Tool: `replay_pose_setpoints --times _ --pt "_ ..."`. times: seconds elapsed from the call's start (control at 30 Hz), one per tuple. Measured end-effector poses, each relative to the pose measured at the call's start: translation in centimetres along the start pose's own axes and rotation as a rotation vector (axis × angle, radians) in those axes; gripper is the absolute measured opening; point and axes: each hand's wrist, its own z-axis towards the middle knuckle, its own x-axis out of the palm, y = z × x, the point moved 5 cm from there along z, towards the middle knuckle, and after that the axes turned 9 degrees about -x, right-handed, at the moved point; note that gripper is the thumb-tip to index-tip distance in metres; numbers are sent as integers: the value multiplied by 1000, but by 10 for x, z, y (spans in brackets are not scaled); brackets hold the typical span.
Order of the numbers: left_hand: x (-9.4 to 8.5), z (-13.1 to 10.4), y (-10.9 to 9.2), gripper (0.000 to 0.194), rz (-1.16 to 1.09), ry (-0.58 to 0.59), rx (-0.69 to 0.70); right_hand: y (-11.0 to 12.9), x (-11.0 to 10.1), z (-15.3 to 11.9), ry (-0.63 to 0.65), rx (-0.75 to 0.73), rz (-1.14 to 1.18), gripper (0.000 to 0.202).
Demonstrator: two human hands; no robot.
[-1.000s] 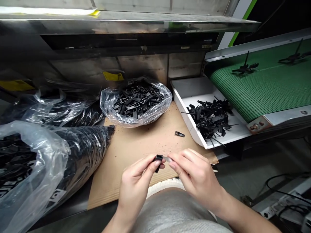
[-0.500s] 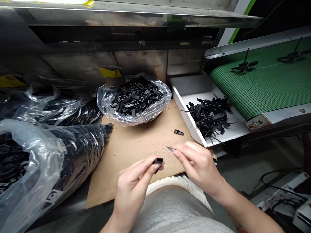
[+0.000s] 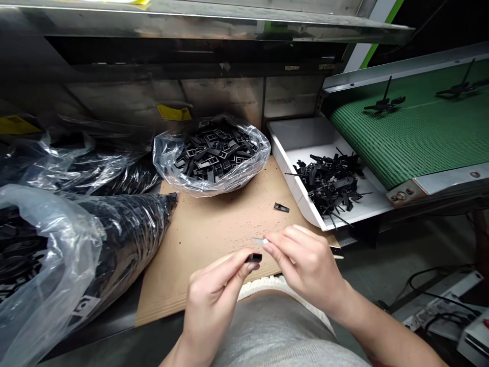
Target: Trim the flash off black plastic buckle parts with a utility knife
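The left hand [image 3: 214,288] pinches a small black part [image 3: 254,258] near the thin blade [image 3: 259,240] the right hand [image 3: 311,262] grips, so a slip might cut a finger.

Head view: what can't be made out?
All in head view:
Black part: mostly covered by the left hand.
Blade: rear end, inside the right hand.
Front bag: outer side, cut off by left edge.
Green conveyor: far end, past right edge.
White label: print too small.

Head-worn, looking forward and down, seemingly near the cardboard [image 3: 217,221].
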Motion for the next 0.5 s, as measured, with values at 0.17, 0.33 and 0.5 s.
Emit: replay_pose_setpoints --times 0.17,0.33,0.5 --pt "1 2 1 15 -25 23 -61 -7 -3 -4 0 80 187 21" --pt "4 4 5 13 -41 34 -135 -12 4 1 18 289 590 19" --pt "5 2 11 13 -39 18 -211 -16 17 16 -33 355 742 22"
